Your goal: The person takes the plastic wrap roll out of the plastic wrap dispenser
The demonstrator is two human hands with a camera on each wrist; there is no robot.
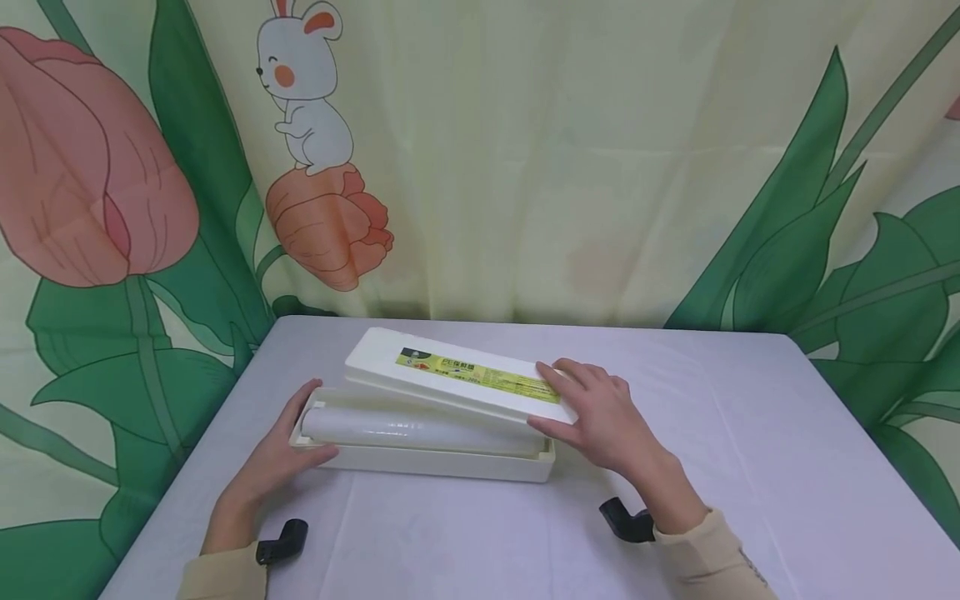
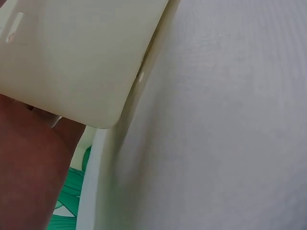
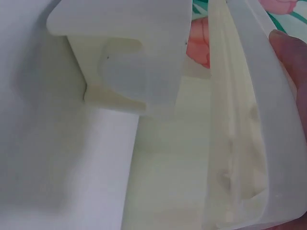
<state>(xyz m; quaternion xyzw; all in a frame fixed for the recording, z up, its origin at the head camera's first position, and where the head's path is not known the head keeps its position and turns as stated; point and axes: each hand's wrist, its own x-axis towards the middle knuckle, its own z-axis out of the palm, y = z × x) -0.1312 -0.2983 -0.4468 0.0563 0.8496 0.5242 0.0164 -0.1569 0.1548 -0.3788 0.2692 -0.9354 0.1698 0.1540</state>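
A long white box (image 1: 435, 465) lies on the table with its top uncovered, and a roll of cling film (image 1: 420, 429) rests inside it. At the box's left end my left hand (image 1: 270, 458) grips it, thumb at the front corner and fingers round the back. My right hand (image 1: 613, 423) holds the right end of the white lid (image 1: 371, 350), which carries a yellow-green label (image 1: 480, 377). Tilted and turned askew, the lid is above the back of the box and partly hides the roll. In the right wrist view, a gap separates the lid (image 3: 283, 124) from the box end (image 3: 120, 19).
A pale cloth covers the table (image 1: 465, 542). Behind its far edge hangs a curtain (image 1: 525, 167) printed with tulips, leaves and a rabbit. Black curved pieces (image 1: 283, 542) sit at both wrists, beside the beige sleeves (image 1: 225, 575).
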